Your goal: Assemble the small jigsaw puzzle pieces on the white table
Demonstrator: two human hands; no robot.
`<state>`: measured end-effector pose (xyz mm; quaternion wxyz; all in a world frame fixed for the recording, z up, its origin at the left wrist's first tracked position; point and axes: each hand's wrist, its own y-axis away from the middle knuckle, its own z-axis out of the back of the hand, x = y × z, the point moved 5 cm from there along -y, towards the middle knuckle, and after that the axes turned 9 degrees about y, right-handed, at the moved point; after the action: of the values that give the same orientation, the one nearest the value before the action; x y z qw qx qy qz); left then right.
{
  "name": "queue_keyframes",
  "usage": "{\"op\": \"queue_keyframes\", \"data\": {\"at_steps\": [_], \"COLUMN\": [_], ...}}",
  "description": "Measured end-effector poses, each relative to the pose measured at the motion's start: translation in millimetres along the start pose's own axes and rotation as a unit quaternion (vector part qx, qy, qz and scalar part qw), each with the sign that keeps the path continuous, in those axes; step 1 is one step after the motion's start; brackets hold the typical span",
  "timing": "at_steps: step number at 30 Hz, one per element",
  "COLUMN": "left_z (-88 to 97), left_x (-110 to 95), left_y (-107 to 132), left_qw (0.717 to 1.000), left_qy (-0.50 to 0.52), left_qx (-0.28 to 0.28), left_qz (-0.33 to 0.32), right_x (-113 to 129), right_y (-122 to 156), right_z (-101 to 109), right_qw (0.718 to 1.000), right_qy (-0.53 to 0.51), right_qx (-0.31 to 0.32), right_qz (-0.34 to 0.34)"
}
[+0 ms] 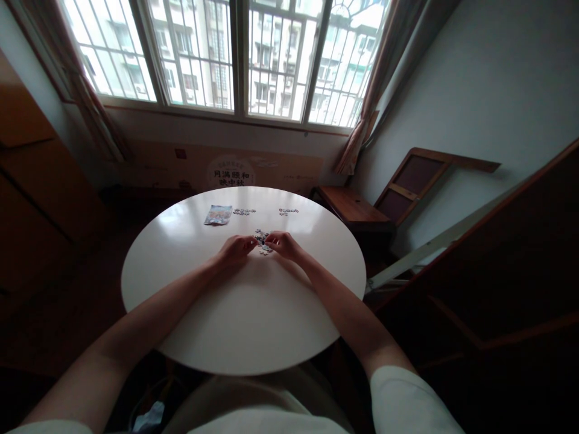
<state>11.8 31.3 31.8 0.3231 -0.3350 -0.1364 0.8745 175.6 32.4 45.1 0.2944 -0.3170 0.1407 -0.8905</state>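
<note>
Left hand [237, 247] and right hand [281, 242] flank a pile of puzzle pieces [265, 249] near the middle of the round white table [244, 325]. Fingers of both are bent and narrow at the pile; whether either grips a piece, cannot tell. Beyond lie a left cluster [244, 211], a right cluster [288, 211] and a packet [218, 215], beside the left cluster.

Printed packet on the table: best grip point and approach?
Likely the left edge of the packet, pinched from the left by the left hand: it looks thin and flat-lying, and puzzle pieces crowd its right edge.
</note>
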Motion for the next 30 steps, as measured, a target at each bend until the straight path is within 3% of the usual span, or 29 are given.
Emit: {"op": "queue_keyframes", "data": {"at_steps": [30], "left_z": [-1.0], "left_x": [2.4], "left_y": [-0.2], "left_qw": [1.0], "left_qy": [-0.009], "left_qx": [-0.006], "left_qz": [0.002], "right_x": [0.4], "right_y": [-0.6], "right_z": [0.8], "right_qw": [1.0], "right_qy": [0.002], "right_qx": [-0.01], "right_qz": [0.0]}}
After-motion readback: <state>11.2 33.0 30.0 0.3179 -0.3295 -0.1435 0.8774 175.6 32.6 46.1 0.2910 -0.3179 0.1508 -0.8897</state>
